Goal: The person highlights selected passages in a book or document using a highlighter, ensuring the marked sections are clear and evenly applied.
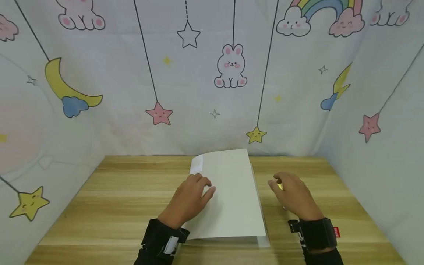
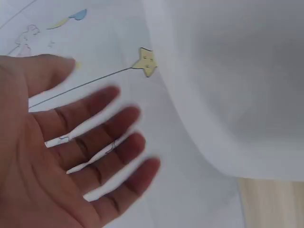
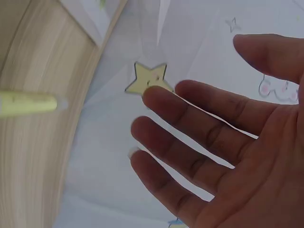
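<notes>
A white booklet or folded sheet (image 1: 232,195) lies on the wooden table, its upper left edge curving up and a pale rectangle on that corner. Over its left edge is my left hand (image 1: 188,198), and the left wrist view shows the slightly bent fingers (image 2: 118,126) holding nothing, with a curved white sheet (image 2: 190,118) nearby. My right hand (image 1: 294,195) hovers right of the booklet, fingers loosely bent and the palm bare in the right wrist view. Mostly hidden below it is a slim yellow pen-like tube (image 3: 28,103) with a pale tip.
The wooden table (image 1: 126,198) stretches to both sides of the booklet. White fabric (image 1: 198,84) printed with stars, rabbits and clouds hangs behind the table and along its left and right sides.
</notes>
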Tool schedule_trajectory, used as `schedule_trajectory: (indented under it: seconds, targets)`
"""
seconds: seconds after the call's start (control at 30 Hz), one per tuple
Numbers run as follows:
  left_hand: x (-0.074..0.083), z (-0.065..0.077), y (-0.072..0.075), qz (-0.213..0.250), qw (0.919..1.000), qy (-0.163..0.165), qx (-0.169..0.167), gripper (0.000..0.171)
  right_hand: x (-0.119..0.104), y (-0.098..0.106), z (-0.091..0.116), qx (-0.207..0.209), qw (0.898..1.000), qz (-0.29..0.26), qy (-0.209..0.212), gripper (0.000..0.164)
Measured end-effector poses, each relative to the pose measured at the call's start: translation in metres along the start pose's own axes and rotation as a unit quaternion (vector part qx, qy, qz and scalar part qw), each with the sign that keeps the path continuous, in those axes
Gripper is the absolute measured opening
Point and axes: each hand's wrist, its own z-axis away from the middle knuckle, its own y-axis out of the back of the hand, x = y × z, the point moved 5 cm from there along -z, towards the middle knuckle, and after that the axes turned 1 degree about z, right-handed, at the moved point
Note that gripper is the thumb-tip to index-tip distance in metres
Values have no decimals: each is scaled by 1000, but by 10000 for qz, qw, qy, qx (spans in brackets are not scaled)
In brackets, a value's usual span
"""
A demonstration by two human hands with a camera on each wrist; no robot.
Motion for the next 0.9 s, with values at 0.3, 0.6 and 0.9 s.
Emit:
schedule_trajectory:
  seconds: [0.3, 0.6, 0.9]
  targets:
    - [54, 15, 3, 24, 9901, -631, -1252, 22, 20, 11, 3, -320, 9989, -163, -295, 43]
    - [97, 28, -27, -883, 9748, -1893, -778, 43, 20, 10, 3, -445, 9984, -204, -267, 40]
    - [98, 25, -50, -1144, 9757, -1778, -581, 45, 10, 8, 3, -453, 9985, -204, -208, 37]
